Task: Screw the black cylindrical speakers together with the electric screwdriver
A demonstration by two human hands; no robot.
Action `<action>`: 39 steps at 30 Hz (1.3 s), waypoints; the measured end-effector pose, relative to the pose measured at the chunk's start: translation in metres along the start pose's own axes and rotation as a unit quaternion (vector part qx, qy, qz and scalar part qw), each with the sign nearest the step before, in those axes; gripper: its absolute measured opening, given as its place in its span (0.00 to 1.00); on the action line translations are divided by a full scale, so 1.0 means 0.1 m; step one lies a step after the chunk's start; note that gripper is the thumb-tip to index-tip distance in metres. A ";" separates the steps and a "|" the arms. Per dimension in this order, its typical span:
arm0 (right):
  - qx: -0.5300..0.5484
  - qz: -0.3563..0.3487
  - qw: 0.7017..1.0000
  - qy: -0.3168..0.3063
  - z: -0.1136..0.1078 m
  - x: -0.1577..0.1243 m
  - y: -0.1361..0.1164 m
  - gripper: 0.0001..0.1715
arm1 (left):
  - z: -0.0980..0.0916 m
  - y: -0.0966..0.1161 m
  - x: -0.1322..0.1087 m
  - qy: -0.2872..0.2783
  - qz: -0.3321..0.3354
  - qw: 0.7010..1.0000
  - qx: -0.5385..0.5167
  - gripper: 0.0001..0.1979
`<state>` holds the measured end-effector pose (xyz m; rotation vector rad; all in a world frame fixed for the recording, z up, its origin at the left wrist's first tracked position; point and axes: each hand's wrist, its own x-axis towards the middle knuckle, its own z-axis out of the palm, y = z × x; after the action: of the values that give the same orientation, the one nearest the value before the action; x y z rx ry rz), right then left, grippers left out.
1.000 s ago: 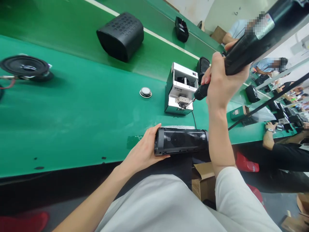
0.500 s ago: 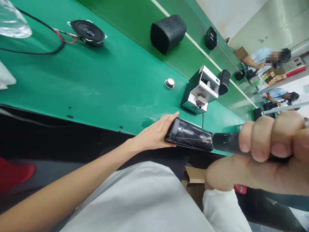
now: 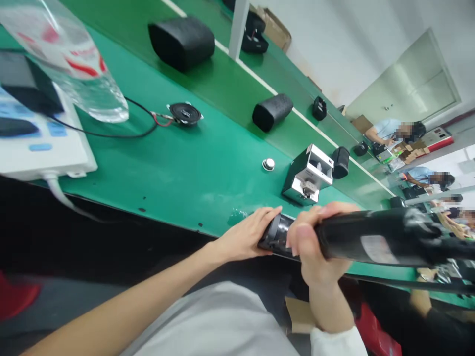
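My left hand (image 3: 243, 236) is wrapped round one end of a black speaker housing (image 3: 278, 230), which lies at the near edge of the green bench. My right hand (image 3: 315, 247) grips a black electric screwdriver (image 3: 356, 232), its rear end and cable pointing right. The fingers of this hand are close over the housing and hide the screwdriver's tip and the housing's far part, so I cannot tell whether the tip touches it. Beyond the housing stands a small silver-and-black screw feeder (image 3: 308, 178), with a round silver part (image 3: 267, 164) to its left.
A wired speaker driver (image 3: 185, 113) lies on the left of the bench, near a plastic water bottle (image 3: 96, 84) and a white-and-blue box (image 3: 63, 153). Black speaker housings (image 3: 272, 111) stand along the green belt. An upright post (image 3: 239, 29) rises behind. Co-workers (image 3: 389, 133) sit at far right.
My right hand with the screwdriver has moved left and down, now close over the housing. The view has shifted, bringing the bottle and white box further in. My left hand keeps its hold.
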<state>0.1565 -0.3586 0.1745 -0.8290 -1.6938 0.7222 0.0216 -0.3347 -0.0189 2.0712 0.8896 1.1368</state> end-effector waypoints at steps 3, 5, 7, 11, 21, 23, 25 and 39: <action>0.039 -0.061 0.997 0.030 0.03 -0.06 0.16 0.17 | 0.02 -0.01 0.00 -0.001 0.002 1.000 0.004 0.65; 0.055 -0.073 0.996 0.022 0.04 -0.08 0.18 0.17 | 0.03 -0.01 -0.01 -0.006 -0.008 1.000 0.005 0.65; 0.056 -0.081 0.995 0.009 0.08 -0.09 0.14 0.16 | 0.03 -0.01 -0.01 -0.012 -0.018 1.000 0.003 0.65; 0.051 -0.088 0.993 0.052 0.23 -0.10 0.03 0.11 | 0.03 -0.01 -0.03 -0.020 -0.033 0.999 -0.011 0.63; 0.080 -0.077 0.994 0.010 0.12 -0.11 0.13 0.11 | 0.01 -0.03 -0.05 -0.006 -0.011 1.000 -0.010 0.56; 0.088 -0.059 0.994 0.011 0.06 -0.05 0.06 0.13 | 0.01 -0.03 -0.05 -0.011 -0.011 1.000 -0.009 0.55; 0.129 -0.051 0.990 0.026 -0.05 0.07 -0.07 0.14 | -0.01 -0.03 -0.06 -0.016 -0.016 1.000 -0.010 0.59; -0.020 -0.236 0.937 0.258 -0.77 1.37 0.78 0.23 | -0.11 0.00 -0.10 -0.041 -0.042 0.998 -0.001 0.68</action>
<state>0.2184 -0.1975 0.2062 -0.5392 -1.3482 0.1178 0.0079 -0.3405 -0.0186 2.0438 0.9263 1.0000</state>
